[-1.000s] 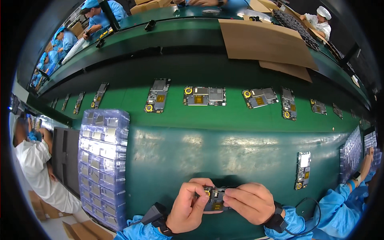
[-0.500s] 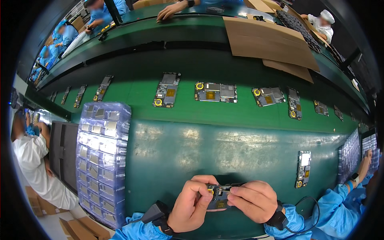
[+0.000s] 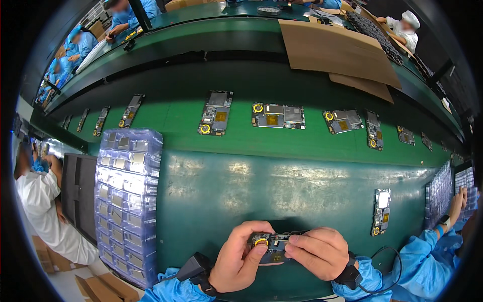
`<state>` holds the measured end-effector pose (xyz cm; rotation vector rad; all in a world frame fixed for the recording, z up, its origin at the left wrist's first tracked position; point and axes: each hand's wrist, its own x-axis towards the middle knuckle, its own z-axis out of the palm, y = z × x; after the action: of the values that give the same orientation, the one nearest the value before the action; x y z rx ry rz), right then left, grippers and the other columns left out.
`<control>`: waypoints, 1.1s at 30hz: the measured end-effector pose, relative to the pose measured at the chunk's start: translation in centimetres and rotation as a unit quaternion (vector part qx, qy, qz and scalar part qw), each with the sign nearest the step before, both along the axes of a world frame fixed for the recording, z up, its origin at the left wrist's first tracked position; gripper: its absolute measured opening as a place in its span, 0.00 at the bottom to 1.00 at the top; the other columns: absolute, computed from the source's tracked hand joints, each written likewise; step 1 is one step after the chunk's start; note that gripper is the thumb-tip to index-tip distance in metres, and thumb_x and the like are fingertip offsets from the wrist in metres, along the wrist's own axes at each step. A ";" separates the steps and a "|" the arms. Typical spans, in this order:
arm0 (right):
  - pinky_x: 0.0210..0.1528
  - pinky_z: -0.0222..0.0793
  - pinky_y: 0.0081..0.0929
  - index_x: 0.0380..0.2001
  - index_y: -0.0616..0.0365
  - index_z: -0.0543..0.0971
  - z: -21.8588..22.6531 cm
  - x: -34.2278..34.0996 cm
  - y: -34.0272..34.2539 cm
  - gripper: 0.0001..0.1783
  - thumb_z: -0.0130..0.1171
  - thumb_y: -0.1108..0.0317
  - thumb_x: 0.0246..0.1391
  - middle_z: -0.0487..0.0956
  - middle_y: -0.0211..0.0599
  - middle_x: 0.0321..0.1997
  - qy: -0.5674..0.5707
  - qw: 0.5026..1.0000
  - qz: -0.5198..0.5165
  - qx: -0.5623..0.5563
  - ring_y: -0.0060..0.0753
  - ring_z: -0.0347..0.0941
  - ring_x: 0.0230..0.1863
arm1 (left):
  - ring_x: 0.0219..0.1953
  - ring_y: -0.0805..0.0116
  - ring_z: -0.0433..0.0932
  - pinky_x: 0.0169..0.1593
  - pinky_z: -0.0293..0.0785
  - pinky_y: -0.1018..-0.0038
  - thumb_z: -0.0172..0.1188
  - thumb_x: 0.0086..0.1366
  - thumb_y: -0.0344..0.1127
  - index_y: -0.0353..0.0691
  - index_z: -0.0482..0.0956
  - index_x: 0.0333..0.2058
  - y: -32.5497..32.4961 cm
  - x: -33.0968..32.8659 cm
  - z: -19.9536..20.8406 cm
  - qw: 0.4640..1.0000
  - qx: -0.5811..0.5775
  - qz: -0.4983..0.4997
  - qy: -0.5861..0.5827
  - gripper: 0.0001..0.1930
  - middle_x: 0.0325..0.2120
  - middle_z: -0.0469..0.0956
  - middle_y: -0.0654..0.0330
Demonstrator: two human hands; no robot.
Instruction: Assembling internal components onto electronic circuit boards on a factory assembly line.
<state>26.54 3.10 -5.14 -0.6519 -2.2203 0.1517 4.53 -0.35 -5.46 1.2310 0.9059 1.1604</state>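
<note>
Belt boards [image 3: 293, 116] slid right; left grip [image 3: 237, 261], right grip [image 3: 321, 253] pinch circuit board [image 3: 272, 256], long axis sideways, ring [image 3: 260, 242] leftward.

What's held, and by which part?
A circuit board, by its left end near the yellow ring, in the left hand. Right hand at its right end; grip unclear.

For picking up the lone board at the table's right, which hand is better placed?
Probably the right hand, nearer that lone board; the left hand grips the held board at its left end.
</note>
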 end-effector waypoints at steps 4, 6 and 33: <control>0.38 0.81 0.28 0.38 0.62 0.87 0.1 -0.6 0.0 0.15 0.70 0.74 0.43 0.84 0.40 0.46 -0.003 1.000 -0.003 0.002 0.34 0.79 0.41 | 0.48 0.67 0.75 0.54 0.73 0.70 0.50 0.76 0.27 0.33 0.63 0.59 0.3 -1.0 -0.4 0.998 0.028 -0.018 0.058 0.16 0.49 0.73 0.48; 0.39 0.82 0.28 0.38 0.62 0.87 0.2 -0.8 0.0 0.15 0.70 0.74 0.43 0.84 0.41 0.46 -0.009 1.000 -0.007 0.006 0.35 0.79 0.42 | 0.50 0.67 0.76 0.56 0.74 0.69 0.49 0.77 0.27 0.32 0.65 0.57 0.1 -1.3 -0.8 0.998 0.028 -0.029 0.047 0.14 0.52 0.73 0.46; 0.44 0.83 0.27 0.39 0.63 0.87 0.0 -6.0 -0.5 0.13 0.68 0.75 0.46 0.83 0.38 0.50 -0.053 0.997 -0.018 0.047 0.35 0.76 0.46 | 0.44 0.67 0.80 0.50 0.81 0.70 0.51 0.73 0.19 0.33 0.66 0.50 -0.1 -4.7 -1.3 0.997 -0.027 0.023 -0.064 0.10 0.48 0.78 0.41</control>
<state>20.55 2.55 -5.17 -0.6612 -2.3011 -0.0058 -0.19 -0.42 -6.74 1.0842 0.8689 1.2293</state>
